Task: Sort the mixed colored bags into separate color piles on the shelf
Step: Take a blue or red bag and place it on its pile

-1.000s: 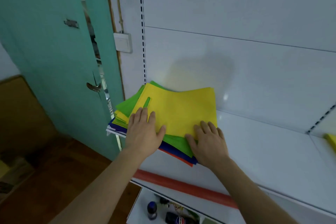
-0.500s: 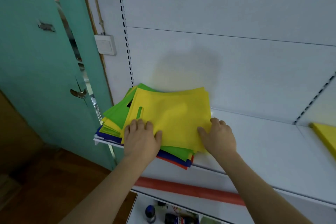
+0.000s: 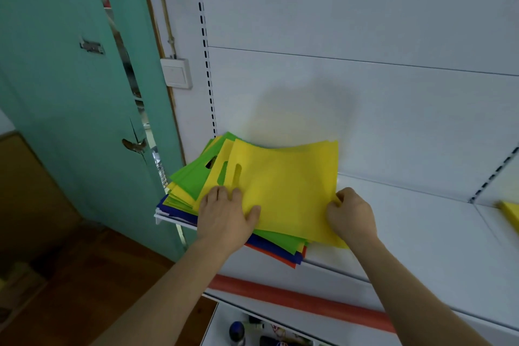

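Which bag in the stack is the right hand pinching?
The top yellow bag: the right hand pinches its right edge, while the yellow, green, blue and orange bags lie beneath it.

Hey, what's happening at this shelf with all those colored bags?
A person is sorting a mixed stack of bags at the left end of a white shelf. The left hand rests flat on the stack, while the right hand pinches the right edge of the top yellow bag. Green, blue and orange bags lie underneath. A yellow pile sits at the far right.
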Demonstrator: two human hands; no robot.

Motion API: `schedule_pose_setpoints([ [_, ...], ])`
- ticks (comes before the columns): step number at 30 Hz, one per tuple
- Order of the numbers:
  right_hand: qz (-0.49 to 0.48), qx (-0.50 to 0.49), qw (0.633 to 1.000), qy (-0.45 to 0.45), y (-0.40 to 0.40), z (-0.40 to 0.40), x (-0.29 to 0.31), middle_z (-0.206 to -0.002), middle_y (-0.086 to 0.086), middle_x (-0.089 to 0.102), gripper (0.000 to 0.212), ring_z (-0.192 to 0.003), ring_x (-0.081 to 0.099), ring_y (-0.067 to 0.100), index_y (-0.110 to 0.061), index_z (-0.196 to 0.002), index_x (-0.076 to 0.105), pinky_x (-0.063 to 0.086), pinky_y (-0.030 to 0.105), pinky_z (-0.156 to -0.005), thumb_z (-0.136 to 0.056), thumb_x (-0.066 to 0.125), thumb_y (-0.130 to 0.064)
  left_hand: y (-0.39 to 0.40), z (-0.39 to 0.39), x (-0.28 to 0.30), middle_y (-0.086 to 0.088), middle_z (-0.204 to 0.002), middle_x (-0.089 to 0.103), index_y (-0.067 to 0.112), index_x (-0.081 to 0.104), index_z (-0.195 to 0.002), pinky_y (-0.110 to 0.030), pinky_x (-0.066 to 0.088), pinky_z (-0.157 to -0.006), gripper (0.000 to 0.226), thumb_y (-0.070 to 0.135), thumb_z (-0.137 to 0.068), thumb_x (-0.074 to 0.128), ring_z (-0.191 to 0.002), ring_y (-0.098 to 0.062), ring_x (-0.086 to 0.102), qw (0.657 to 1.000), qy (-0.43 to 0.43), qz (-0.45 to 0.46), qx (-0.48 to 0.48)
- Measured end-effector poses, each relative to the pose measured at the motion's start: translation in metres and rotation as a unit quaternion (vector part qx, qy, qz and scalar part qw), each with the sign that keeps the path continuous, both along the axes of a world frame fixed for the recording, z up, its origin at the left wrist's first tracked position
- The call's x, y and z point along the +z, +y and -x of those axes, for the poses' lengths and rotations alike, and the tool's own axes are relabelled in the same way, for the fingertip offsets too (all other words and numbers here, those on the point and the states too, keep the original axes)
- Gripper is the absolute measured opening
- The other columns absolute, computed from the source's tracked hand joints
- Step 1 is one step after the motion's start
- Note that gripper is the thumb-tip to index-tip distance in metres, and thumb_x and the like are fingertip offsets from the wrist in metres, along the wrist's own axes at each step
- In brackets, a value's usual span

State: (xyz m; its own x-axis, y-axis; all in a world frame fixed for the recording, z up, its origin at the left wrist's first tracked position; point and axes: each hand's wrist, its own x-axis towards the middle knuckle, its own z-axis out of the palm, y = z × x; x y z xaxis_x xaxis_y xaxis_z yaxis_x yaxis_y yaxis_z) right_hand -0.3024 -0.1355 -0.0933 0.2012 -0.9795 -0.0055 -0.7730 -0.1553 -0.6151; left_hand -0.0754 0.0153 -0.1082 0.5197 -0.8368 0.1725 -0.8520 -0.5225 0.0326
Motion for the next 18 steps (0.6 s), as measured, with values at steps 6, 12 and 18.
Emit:
schedule_pose_setpoints([
  [6,0.045,-0.038,0.998,-0.022,0.001,-0.001,0.007,-0.110,0.016,0.066,0.045,-0.098,0.061,0.037,-0.010,-0.139,0.054,0.052,0.041,-0.080,-0.094,0.054,-0.007,-0.003,-0.014,0.013,-0.011,-0.155,0.046,0.023,0.044,-0.153,-0.051,0.032,-0.118,0.091,0.087,-0.091,0.022,-0.146,-0.033,0.035,0.999,0.032,0.036,0.001],
  [12,0.088,-0.039,0.995,-0.028,0.001,0.004,0.007,-0.104,0.018,0.058,0.012,-0.083,0.053,0.032,-0.008,-0.103,0.063,0.040,0.037,-0.071,-0.102,0.052,-0.012,-0.009,-0.042,0.020,-0.013,-0.139,0.058,0.015,0.049,-0.143,-0.048,0.043,-0.109,0.067,0.065,-0.101,0.036,-0.132,-0.032,0.049,0.998,0.042,0.041,-0.010],
  [18,0.184,-0.034,0.971,-0.146,0.022,0.018,0.010,-0.091,0.006,0.060,0.012,-0.081,0.057,0.030,-0.019,-0.105,0.056,0.039,0.038,-0.069,-0.110,0.048,-0.027,-0.034,-0.059,0.031,-0.008,-0.119,0.067,0.010,0.028,-0.159,-0.040,0.055,-0.074,0.065,0.045,-0.108,0.045,-0.095,-0.023,0.067,0.975,0.181,0.122,-0.046],
])
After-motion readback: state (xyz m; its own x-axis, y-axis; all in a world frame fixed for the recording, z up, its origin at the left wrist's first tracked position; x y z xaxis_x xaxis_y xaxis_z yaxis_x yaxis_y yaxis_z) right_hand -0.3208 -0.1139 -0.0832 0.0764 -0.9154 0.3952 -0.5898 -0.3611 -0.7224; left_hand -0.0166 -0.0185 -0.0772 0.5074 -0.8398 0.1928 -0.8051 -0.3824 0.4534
